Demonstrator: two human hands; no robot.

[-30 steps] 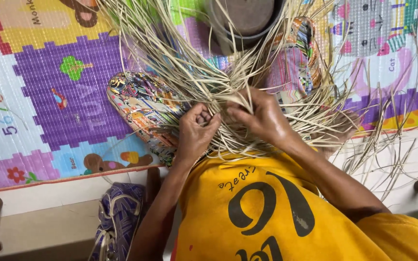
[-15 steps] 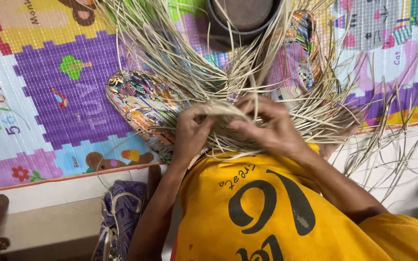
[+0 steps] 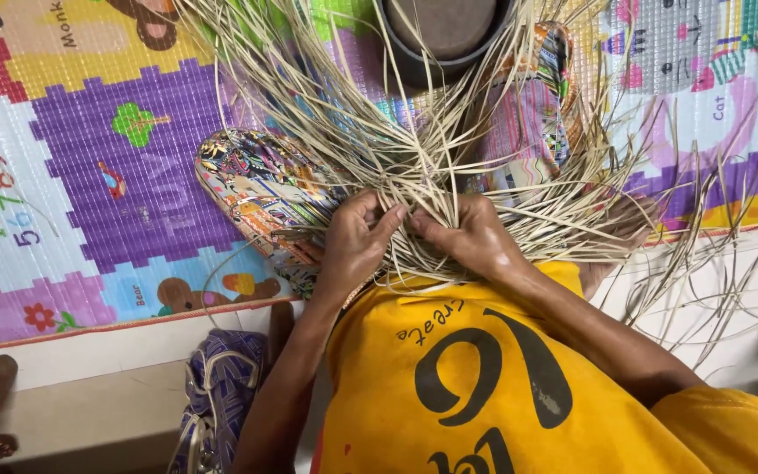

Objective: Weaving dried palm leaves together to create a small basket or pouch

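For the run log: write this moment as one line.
left hand: pinching straw strands | right hand: gripping same strands | behind: dark round form | underneath: patterned cloth, play mat

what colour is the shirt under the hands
Yellow-orange with dark print; the shirt shows best in the head view, below both hands.

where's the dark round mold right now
In the head view the dark round mold sits at the top centre edge, on the colourful play mat, beyond both hands and ringed by the pale straw strands fanning out from it.
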